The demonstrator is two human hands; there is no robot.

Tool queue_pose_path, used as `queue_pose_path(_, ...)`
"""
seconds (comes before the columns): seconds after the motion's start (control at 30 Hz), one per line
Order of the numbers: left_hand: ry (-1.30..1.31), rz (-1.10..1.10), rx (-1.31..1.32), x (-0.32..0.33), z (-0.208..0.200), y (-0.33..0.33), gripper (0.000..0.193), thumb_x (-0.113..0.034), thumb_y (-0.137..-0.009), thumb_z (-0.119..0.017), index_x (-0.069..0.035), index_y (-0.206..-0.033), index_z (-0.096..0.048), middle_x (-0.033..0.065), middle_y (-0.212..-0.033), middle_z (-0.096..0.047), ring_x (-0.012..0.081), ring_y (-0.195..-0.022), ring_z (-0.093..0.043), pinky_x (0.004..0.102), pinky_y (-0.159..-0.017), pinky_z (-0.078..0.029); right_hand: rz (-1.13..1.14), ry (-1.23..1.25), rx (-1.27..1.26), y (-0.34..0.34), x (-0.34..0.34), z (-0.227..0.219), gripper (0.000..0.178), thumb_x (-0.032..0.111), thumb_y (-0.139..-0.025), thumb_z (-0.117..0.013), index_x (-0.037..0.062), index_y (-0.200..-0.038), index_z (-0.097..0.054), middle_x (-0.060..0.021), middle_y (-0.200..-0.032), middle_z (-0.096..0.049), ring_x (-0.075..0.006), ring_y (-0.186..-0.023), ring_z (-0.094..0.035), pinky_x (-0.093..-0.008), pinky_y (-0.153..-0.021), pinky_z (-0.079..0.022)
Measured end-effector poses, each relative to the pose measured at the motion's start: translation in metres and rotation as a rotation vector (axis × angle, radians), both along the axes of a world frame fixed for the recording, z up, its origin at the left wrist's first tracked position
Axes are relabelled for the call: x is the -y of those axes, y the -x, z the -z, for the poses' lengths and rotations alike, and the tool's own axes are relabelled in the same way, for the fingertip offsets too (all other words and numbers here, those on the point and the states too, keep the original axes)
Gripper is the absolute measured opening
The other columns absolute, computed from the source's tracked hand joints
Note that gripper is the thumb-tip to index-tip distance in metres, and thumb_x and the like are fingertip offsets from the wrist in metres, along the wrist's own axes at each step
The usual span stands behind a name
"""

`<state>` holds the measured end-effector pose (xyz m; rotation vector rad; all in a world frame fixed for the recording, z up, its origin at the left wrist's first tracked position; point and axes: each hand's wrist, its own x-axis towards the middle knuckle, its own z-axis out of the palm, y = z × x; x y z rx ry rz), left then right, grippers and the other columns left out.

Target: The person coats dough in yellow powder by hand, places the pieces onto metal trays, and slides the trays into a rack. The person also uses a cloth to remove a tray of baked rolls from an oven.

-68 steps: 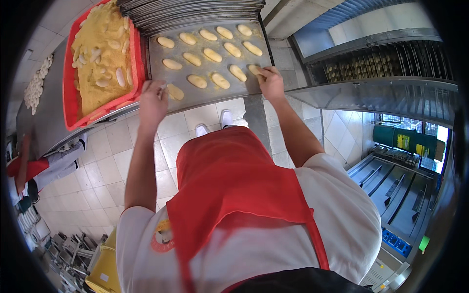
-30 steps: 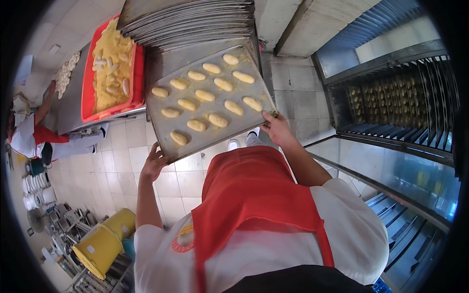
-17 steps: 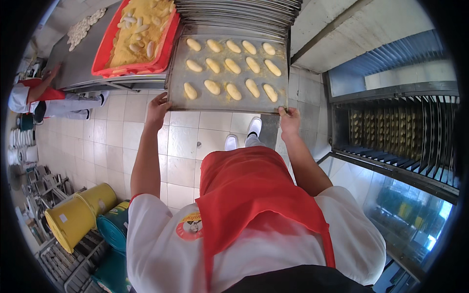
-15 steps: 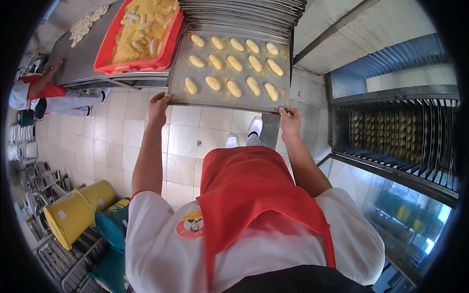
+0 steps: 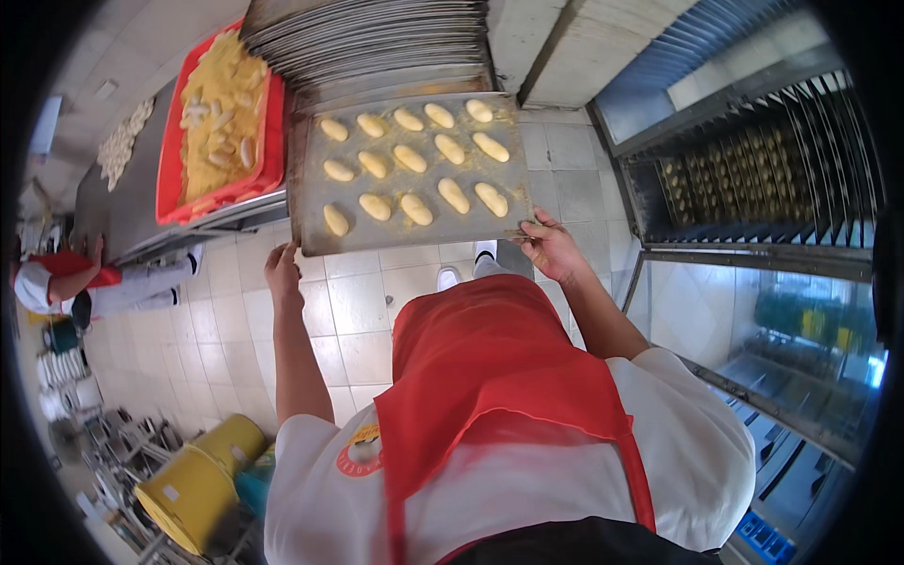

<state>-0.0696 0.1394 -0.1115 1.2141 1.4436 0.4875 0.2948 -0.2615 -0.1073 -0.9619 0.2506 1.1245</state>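
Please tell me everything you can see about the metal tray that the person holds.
The tray is a flat, rectangular sheet of dull grey metal with a low rim, stained from use. It is held about level above the tiled floor. Thirteen pale yellow oval dough pieces lie on it in three rows. The left hand grips its near left corner, the right hand its near right corner. Its far edge is close to a stack of trays.

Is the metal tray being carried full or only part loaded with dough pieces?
Part loaded. The metal tray carries three rows of dough pieces, with bare metal along its left side and near edge.
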Motion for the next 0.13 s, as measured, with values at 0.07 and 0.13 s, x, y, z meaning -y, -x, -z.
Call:
queue_pose_path(0.07,-0.033,0.043,-0.022,0.003,0.001,-0.002,0.029,-0.025,-0.096,-0.07,-0.005,-0.117,-0.069,0.0007,-0.101,-0.068,0.011,-0.075,-0.059,0.0296,-0.067,-0.05,0.034,-0.013,-0.036,0.004,0.008,-0.017,0.04,-0.004,-0.097,-0.064,0.0114,-0.133,-0.056,-0.0108,-0.112,-0.068,-0.0252,-0.096,-0.072,-0.0361,-0.082,-0.062)
queue_pose_path(0.13,0.389,0.265,0.483,0.002,0.011,-0.001,0.064,-0.029,-0.094,-0.073,-0.012,-0.151,-0.049,0.0059,-0.126,-0.067,0.0214,-0.107,-0.066,0.0314,-0.092,-0.054,0.015,-0.046,-0.04,0.001,0.023,-0.012,0.044,-0.002,-0.097,-0.065,0.0162,-0.136,-0.056,-0.0095,-0.117,-0.068,-0.0263,-0.097,-0.072,-0.0358,-0.083,-0.062)
